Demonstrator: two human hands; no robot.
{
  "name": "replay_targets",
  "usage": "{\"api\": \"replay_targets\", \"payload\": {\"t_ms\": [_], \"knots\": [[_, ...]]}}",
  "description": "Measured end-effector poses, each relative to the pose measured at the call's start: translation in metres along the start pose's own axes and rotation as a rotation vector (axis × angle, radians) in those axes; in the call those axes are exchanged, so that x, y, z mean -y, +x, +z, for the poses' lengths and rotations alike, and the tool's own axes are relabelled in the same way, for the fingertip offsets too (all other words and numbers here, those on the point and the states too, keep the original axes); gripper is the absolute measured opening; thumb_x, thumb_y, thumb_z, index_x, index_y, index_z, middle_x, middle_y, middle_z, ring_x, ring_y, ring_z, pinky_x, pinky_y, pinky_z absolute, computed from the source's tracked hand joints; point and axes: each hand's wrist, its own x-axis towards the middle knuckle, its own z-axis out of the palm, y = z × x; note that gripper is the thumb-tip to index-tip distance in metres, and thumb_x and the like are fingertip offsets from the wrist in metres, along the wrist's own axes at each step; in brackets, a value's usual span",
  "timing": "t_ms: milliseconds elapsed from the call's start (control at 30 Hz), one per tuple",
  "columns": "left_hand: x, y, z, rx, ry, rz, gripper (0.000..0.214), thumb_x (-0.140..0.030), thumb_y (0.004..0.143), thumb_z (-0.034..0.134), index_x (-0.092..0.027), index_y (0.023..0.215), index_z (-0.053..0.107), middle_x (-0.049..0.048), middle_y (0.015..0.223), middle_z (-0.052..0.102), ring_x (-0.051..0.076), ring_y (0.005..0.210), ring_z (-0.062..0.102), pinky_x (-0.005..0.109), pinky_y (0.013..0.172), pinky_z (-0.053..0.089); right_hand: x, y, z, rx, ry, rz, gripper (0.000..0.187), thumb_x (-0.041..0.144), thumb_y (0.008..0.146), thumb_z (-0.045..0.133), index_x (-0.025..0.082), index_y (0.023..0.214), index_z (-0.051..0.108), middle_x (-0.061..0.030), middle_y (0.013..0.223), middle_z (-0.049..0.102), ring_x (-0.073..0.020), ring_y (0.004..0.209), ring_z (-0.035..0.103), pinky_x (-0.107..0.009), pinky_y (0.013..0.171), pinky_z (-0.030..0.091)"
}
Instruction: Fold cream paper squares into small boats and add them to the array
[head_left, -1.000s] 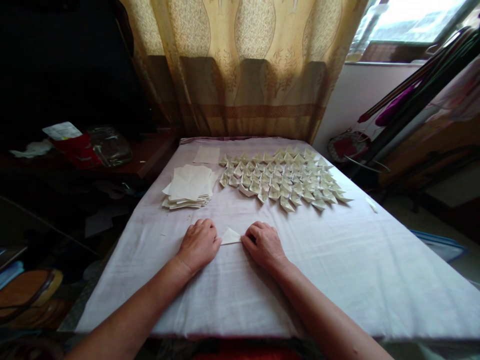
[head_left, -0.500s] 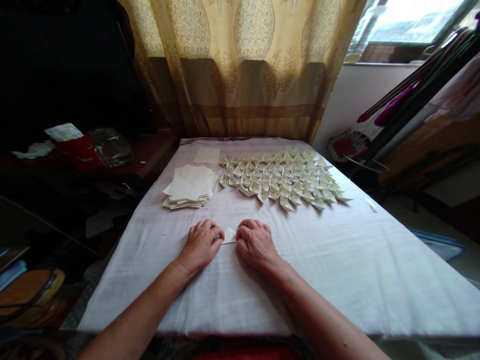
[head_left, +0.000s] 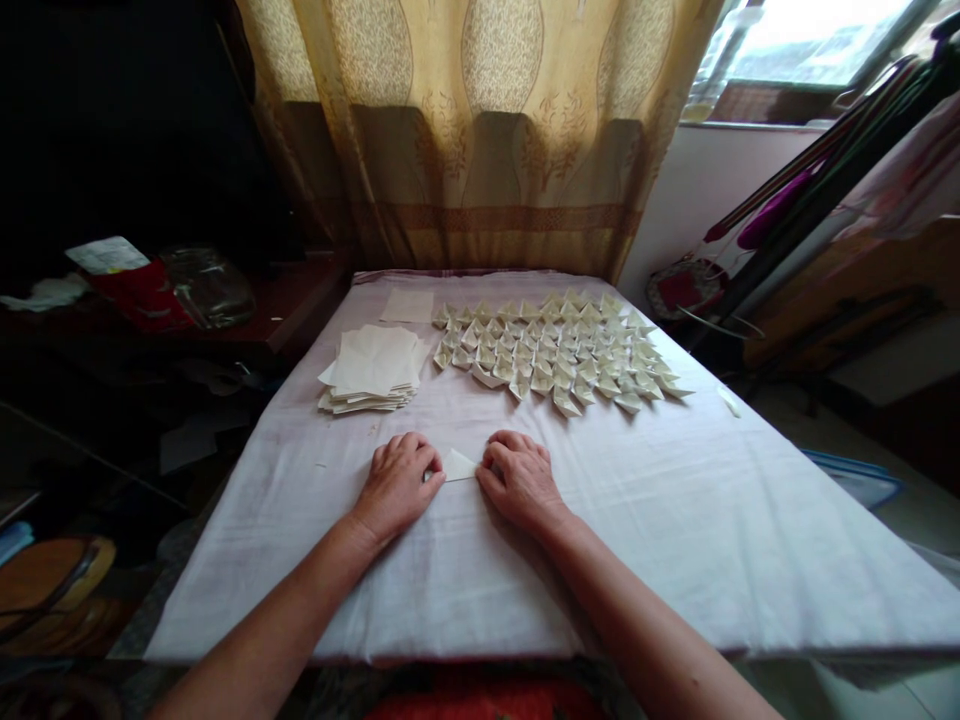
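Note:
A small folded piece of pale paper [head_left: 458, 465] lies on the white cloth of the table [head_left: 675, 540], between my two hands. My left hand [head_left: 397, 485] rests knuckles up with its fingers curled, the fingertips pressing the paper's left end. My right hand [head_left: 519, 480] is curled the same way and pins the paper's right end. Most of the paper is hidden under the fingers. Farther back, many small folded paper triangles [head_left: 559, 350] lie in rows, and a stack of flat square sheets [head_left: 371, 370] sits to their left.
One single sheet [head_left: 407, 305] lies behind the stack. A patterned curtain [head_left: 480, 130] hangs behind the table. A dark side table [head_left: 285, 300] at the left carries a glass jar [head_left: 206, 285] and a red box. Clothes hangers and a red bag stand at the right.
Both hands moved together over the paper, then eased slightly apart again, still pressing its ends. The camera has tilted a little, shifting the scene upward.

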Motion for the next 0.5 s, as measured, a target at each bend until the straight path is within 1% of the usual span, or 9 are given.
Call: {"api": "replay_targets", "payload": {"t_ms": [133, 333, 433, 500], "knots": [[0.006, -0.003, -0.003, 0.021, -0.017, -0.012, 0.006, -0.023, 0.086, 0.059, -0.023, 0.088, 0.065, 0.0034, 0.111, 0.060, 0.024, 0.110, 0.053, 0.039, 0.097, 0.038, -0.009, 0.000, 0.001, -0.003, 0.033, 0.004, 0.005, 0.024, 0.084, 0.064, 0.022, 0.080, 0.065, -0.0044, 0.112, 0.066, -0.0237, 0.106, 0.055, -0.038, 0.090, 0.033], [0.016, -0.003, -0.009, 0.068, -0.017, -0.015, 0.008, -0.020, 0.084, 0.057, -0.024, 0.087, 0.064, 0.0024, 0.114, 0.061, 0.023, 0.111, 0.054, 0.039, 0.098, 0.038, -0.012, 0.001, 0.002, 0.000, 0.081, 0.014, 0.004, 0.021, 0.083, 0.064, 0.022, 0.080, 0.066, -0.0050, 0.116, 0.065, -0.0240, 0.110, 0.056, -0.039, 0.092, 0.034], [0.018, 0.002, -0.014, 0.101, -0.004, -0.011, 0.011, -0.021, 0.083, 0.059, -0.024, 0.092, 0.064, 0.0026, 0.112, 0.063, 0.024, 0.111, 0.055, 0.040, 0.097, 0.038, -0.011, 0.000, 0.002, -0.003, 0.087, 0.011, 0.004, 0.021, 0.083, 0.064, 0.022, 0.080, 0.067, -0.0053, 0.116, 0.066, -0.0246, 0.112, 0.056, -0.040, 0.093, 0.034], [0.016, 0.007, -0.017, 0.115, 0.008, -0.005, 0.016, -0.026, 0.083, 0.061, -0.024, 0.099, 0.064, 0.0040, 0.112, 0.064, 0.026, 0.112, 0.055, 0.042, 0.097, 0.038, -0.011, 0.000, 0.002, -0.013, 0.089, 0.008, 0.005, 0.021, 0.083, 0.065, 0.022, 0.079, 0.067, -0.0055, 0.116, 0.066, -0.0247, 0.111, 0.057, -0.040, 0.092, 0.034]]}}
